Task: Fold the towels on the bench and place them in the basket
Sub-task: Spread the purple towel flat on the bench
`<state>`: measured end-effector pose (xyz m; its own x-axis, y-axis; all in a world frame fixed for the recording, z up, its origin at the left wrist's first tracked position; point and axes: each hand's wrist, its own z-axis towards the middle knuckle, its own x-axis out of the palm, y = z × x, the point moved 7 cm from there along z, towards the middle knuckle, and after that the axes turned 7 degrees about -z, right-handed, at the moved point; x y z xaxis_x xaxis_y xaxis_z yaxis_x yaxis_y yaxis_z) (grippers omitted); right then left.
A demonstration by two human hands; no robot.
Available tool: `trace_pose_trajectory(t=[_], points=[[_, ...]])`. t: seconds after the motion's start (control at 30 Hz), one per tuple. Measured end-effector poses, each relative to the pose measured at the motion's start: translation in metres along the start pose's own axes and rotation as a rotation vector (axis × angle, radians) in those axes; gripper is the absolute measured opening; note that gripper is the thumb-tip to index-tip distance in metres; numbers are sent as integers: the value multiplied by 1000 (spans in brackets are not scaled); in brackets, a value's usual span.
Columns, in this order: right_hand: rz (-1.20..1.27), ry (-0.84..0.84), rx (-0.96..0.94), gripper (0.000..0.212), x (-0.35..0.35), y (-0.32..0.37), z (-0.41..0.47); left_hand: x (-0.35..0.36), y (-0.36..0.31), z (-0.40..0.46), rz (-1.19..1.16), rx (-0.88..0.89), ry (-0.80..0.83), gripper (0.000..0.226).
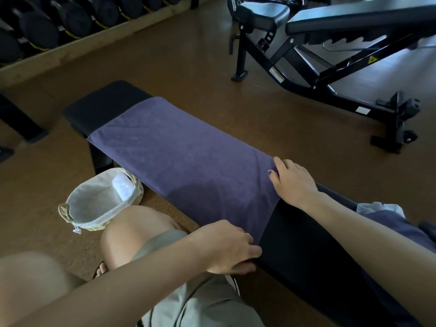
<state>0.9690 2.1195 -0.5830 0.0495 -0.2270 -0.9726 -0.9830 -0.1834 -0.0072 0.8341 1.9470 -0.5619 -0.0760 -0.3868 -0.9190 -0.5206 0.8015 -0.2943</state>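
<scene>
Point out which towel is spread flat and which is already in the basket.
The purple towel lies spread flat along the bench, with both hands at its near edge. The white towel sits folded inside the basket on the floor.

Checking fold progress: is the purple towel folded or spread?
Spread: the purple towel lies flat along the bench, hands at its near corners.
</scene>
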Motion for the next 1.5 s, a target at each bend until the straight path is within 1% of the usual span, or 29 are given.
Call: trace_pose_trajectory(t=[0.07, 0.1, 0.13, 0.2, 0.27, 0.33, 0.37, 0.43, 0.47, 0.53, 0.57, 0.6, 0.67, 0.73, 0.83, 0.93, 1.0, 1.07, 1.17, 1.23, 1.33, 1.4, 1.43, 1.5], points=[[-21, -19, 43, 60, -3, -2, 1, -13, 6, 1, -6, -34, -97, 35], [-21, -59, 43, 61, -8, 1, 2, -15, 11, 3, 31, -60, -140, 39], [-11, -100, 20, 62, -11, 7, 3, -16, 18, 5, 74, -113, -161, 50], [13, -125, -67, 63, -11, 23, 4, -9, 36, 8, 99, -253, -115, 79], [1, -85, -106, 63, 1, 28, 3, 2, 50, 8, 26, -330, -14, 98], [-5, -39, -15, 67, 13, 14, 1, 10, 56, 6, -2, -335, 42, 106], [-10, -21, 48, 70, 15, 6, -1, 11, 57, 4, -23, -333, 41, 108], [-8, -13, 100, 74, 10, 6, -3, 3, 62, 1, -130, -365, -16, 109], [4, -42, 69, 73, 4, 16, -2, -2, 67, 2, -160, -392, -50, 109], [11, -145, -47, 66, -6, 43, 1, -11, 80, 2, -117, -455, -88, 108], [7, -170, -87, 64, -6, 51, 3, -12, 87, 2, -87, -482, -79, 110], [14, -161, -90, 62, -3, 52, 6, -10, 93, 1, -80, -507, -55, 112], [44, -94, -8, 62, 9, 35, 8, 0, 103, -3, -109, -549, -3, 118], [48, -67, 77, 62, 18, 12, 4, 8, 106, -4, -117, -571, 32, 121], [17, -43, 124, 64, 21, -4, -2, 10, 105, -2, -116, -569, 51, 127], [-41, -45, 149, 69, 14, 2, 4, 14, 104, -2, -109, -566, 79, 138], [-19, -113, 81, 68, 6, 20, 10, 16, 102, -2, -101, -565, 75, 142], [19, -117, -5, 64, 8, 37, 13, 15, 100, -2, -87, -561, 66, 144], [-10, -60, 36, 63, 13, 45, 17, 14, 99, -2, -81, -570, 80, 146], [-28, -72, 64, 64, 0, 56, 25, 12, 97, -1, -123, -539, 80, 144], [5, -147, -42, 60, -28, 100, 52, -6, 110, -17, -216, -484, -3, 139], [51, -157, -126, 59, -41, 129, 73, -29, 139, -45, -241, -550, -110, 132], [67, -151, -164, 59, -45, 143, 86, -38, 162, -65, -254, -635, -167, 128], [85, -123, -227, 58, -48, 166, 111, -48, 210, -107, -312, -859, -257, 116]])
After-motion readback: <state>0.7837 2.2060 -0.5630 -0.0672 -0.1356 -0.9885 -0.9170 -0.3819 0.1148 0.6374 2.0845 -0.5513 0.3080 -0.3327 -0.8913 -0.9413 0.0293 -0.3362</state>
